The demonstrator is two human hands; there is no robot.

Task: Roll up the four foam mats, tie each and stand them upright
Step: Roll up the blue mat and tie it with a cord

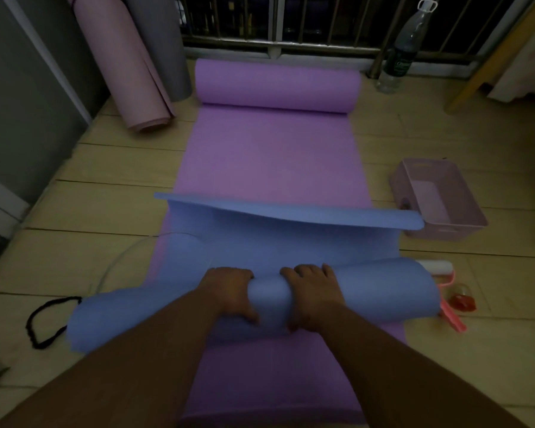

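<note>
A blue foam mat (291, 239) lies on top of a purple mat (269, 156), its near part wound into a thick roll (383, 291) across the floor. My left hand (229, 295) and my right hand (312, 298) grip the middle of that roll side by side, fingers curled over its top. The blue mat's far edge curls upward. The purple mat's far end is partly rolled near the window bars. A pink rolled mat (121, 63) and a grey rolled mat (161, 41) lean upright in the left corner.
A black cord loop (44, 322) lies on the floor left of the roll. A pink plastic basket (439, 199) sits at right, with a lint roller (439, 268) and a pink tool near the roll's right end. A clear bottle (402, 54) stands by the window.
</note>
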